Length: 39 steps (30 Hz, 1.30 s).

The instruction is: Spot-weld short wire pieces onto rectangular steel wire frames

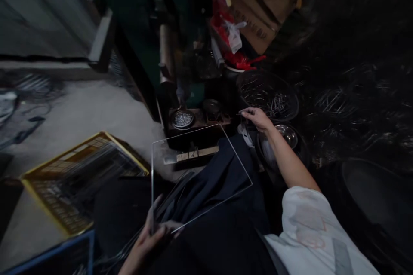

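A thin metal wire frame (236, 154), bent into a four-sided outline, extends over my dark trousers. Its lower left corner is in my left hand (153, 236), whose fingers are closed round the wire. My right hand (257, 119) is apart from the frame, at the near edge of a dark basin (295, 105) with thin metal pieces in it. Its thumb and fingertips are pinched, and a small thin piece seems to stick out from them. Beyond the frame, a round dish (182, 119) of small shiny parts rests on the machine's ledge.
A yellow crate (41, 200) with wire pieces stands on the floor at left, a blue crate (92, 249) nearer. A metal bowl (287, 136) lies below my right forearm. The machine (167, 51) rises ahead, with a cardboard box (254, 30) and red bag behind.
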{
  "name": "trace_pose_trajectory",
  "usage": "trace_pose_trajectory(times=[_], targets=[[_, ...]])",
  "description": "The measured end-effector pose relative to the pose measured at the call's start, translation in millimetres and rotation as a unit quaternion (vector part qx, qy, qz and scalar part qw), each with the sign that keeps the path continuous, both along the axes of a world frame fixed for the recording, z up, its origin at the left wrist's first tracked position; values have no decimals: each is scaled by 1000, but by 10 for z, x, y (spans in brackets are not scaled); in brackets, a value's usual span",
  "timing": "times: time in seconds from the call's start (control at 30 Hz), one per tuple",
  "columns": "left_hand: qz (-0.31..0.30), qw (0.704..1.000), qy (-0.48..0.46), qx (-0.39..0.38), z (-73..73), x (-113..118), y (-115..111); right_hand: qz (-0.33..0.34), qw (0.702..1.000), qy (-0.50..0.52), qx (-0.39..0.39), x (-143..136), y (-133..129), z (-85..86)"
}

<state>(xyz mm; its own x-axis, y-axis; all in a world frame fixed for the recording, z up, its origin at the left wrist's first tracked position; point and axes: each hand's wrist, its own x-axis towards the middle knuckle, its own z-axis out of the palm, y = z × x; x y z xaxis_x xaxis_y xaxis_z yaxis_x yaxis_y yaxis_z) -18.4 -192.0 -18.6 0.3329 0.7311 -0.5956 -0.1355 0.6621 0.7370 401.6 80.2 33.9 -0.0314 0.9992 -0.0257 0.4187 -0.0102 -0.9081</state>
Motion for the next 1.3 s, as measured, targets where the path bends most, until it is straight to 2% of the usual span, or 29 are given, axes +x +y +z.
trace_pose_trajectory(times=[0.07,0.13,0.2,0.27,0.43,0.53,0.6,0.67,0.73,0.8,0.9,1.0,1.13,1.3], targets=[[30,999,-11,-2,-98,47,-67,70,988,-133,18,-246,-82,152],[35,999,-40,7,-154,82,-71,106,959,-260,52,-458,-146,318],[18,996,-83,14,-168,95,-50,112,931,-334,92,-625,-195,452],[11,994,-111,15,-159,87,-29,116,917,-365,114,-752,-233,520],[18,991,-135,0,-168,16,-6,176,901,-390,70,-938,-282,449],[26,989,-142,-6,-212,-29,17,185,907,-370,80,-989,-230,353],[28,989,-146,-5,-233,-49,42,173,921,-338,89,-1029,-173,251],[25,989,-146,-7,-235,-56,67,154,947,-276,66,-1108,-134,90],[21,990,-140,-5,-221,-48,78,122,978,-170,5,-1246,-133,-129],[23,990,-137,5,-204,-23,68,74,994,-34,-76,-1444,-155,-377],[39,990,-135,22,-198,38,26,-8,972,160,-174,-1792,-167,-707],[45,989,-139,39,-216,97,-14,-75,930,287,-216,-2100,-114,-897],[57,988,-136,40,-231,116,-33,-122,897,366,-215,-2357,-10,-968],[50,990,-127,44,-253,86,0,-170,886,394,-173,-2509,52,-993]])
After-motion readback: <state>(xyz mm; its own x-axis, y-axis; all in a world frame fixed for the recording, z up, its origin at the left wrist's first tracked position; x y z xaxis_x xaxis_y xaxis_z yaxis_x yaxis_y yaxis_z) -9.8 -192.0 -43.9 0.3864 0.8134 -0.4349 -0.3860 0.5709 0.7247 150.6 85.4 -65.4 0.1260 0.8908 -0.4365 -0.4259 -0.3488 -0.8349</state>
